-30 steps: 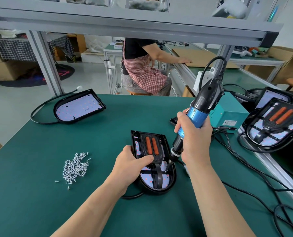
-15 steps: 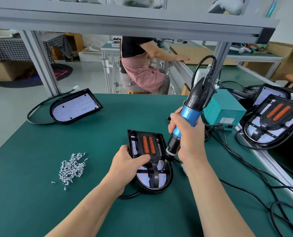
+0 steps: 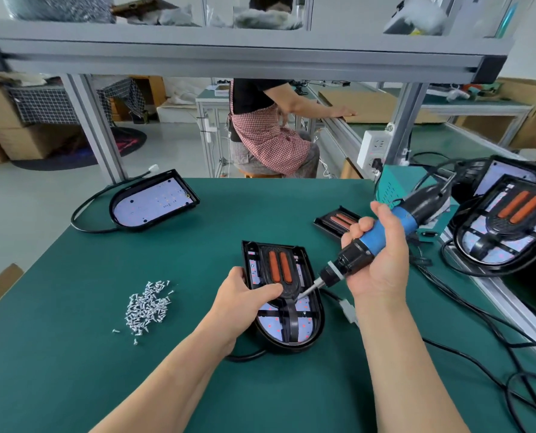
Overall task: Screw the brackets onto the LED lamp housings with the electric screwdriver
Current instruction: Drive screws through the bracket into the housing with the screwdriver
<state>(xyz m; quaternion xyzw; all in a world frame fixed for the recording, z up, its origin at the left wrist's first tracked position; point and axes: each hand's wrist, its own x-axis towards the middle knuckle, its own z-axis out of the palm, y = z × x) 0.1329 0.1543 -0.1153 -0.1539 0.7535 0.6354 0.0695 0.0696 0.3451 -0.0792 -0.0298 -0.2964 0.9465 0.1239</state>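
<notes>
**Screwdriver tips over and meets the bracket**

A second ago the screwdriver point(image 3: 355, 256) stood steeply over the right edge of the lamp housing point(image 3: 291, 347). Now it has swung down to a low slant, and its tip touches the bracket point(image 3: 280, 270) near the middle of the housing, just below the two orange pads. My guess is that the screw on the right edge is finished and the tool is either hunting the next hole or nudging the bracket. The angle looks too flat for driving.

The tool's long axis runs from that tip up and away to the right of the housing, with its cord end farthest off. The housing lies on the counter point(image 3: 197, 245) with its long axis pointing away from the person, round end nearest and square end farthest. The bracket follows the same line inside it.

The left hand point(image 3: 244, 304) holds the housing by its left edge, thumb pressing on the bracket. The right hand point(image 3: 382, 267) is wrapped around the tool's blue grip, to the right of the housing.

A heap of screws point(image 3: 147, 307) waits well to the left of the housing
</notes>
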